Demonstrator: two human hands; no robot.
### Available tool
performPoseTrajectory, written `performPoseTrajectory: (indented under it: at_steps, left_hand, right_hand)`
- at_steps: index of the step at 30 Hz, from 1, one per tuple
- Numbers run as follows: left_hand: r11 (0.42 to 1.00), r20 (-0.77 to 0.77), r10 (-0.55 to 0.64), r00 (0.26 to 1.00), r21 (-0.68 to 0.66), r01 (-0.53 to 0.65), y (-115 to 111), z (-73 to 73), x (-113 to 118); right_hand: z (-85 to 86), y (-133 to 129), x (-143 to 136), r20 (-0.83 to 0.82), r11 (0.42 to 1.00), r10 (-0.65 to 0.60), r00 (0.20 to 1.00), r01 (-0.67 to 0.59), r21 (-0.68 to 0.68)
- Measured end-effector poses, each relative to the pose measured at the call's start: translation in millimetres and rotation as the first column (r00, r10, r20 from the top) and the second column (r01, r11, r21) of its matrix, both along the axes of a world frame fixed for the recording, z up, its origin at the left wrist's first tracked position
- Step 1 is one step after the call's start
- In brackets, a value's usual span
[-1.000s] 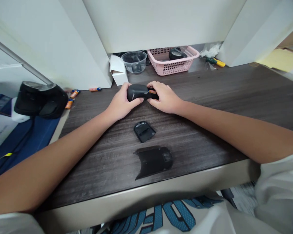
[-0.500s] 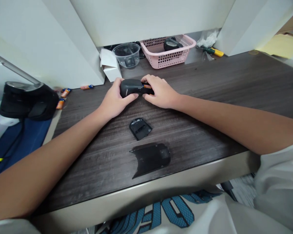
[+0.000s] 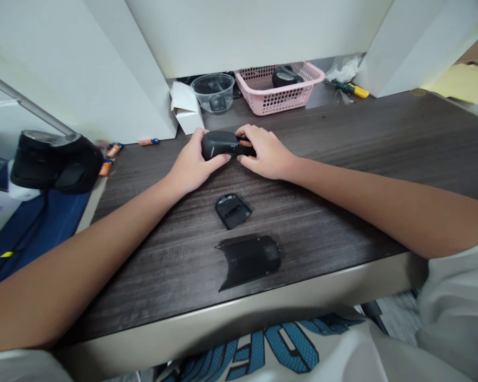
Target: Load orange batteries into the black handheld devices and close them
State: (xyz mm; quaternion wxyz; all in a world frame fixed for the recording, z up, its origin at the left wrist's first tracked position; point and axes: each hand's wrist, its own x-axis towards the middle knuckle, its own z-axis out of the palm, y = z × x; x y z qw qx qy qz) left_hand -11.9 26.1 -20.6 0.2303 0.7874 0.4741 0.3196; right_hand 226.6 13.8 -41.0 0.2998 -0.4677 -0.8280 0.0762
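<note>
A black rounded handheld device (image 3: pixel 220 144) rests between both hands, with orange-and-blue batteries (image 3: pixel 245 143) showing in its opened right part. My left hand (image 3: pixel 193 162) is wrapped round its left end, thumb along the near side. On the right end, my right hand (image 3: pixel 265 152) closes with its fingers over the far side and thumb on the near side, hiding part of it. Nearer to me lies a small black rounded cover (image 3: pixel 233 211), hollow side up. Below that is a longer black curved cover (image 3: pixel 252 261) with a patch of small holes.
A pink basket (image 3: pixel 281 101) holding a black device stands at the back, beside a clear plastic tub (image 3: pixel 214 94) and white box (image 3: pixel 187 109). Loose batteries (image 3: pixel 148 141) lie at the left, near another black device (image 3: pixel 59 162). A yellow-handled tool (image 3: pixel 358 91) lies back right.
The whole view has shifted slightly, so everything appears a little further right. Both hands keep their hold on the black device, with little visible movement.
</note>
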Motion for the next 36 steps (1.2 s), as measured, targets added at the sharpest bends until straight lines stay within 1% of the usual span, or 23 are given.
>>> performPoseTrajectory:
  at_steps: [4,12,21,31,36]
  left_hand:
    - [1.000,0.008,-0.018,1.000,0.003,0.018,0.6,-1.0,-1.1]
    - [1.000,0.006,-0.018,1.000,0.013,0.018,1.9,-2.9,-1.9]
    - [1.000,0.006,-0.014,1.000,0.003,0.014,0.4,-1.1,-1.2]
    - [1.000,0.011,-0.023,1.000,0.018,0.023,3.4,-5.4,-3.3]
    - [1.000,0.006,-0.020,1.000,0.005,0.020,2.8,-4.7,-3.3]
  right_hand:
    - [-0.4,0.4,0.2,-0.004,1.000,0.004,1.000,-0.004,-0.002]
    - [0.3,-1.0,-0.6,-0.009,1.000,-0.003,1.000,0.003,0.003]
    - [1.1,-1.5,-0.7,-0.001,1.000,-0.005,1.000,0.005,0.005]
    - [2.5,-2.8,-0.5,-0.008,1.000,0.001,1.000,-0.001,-0.003]
    - [2.4,-2.9,-0.6,-0.008,1.000,0.000,1.000,0.000,0.001]
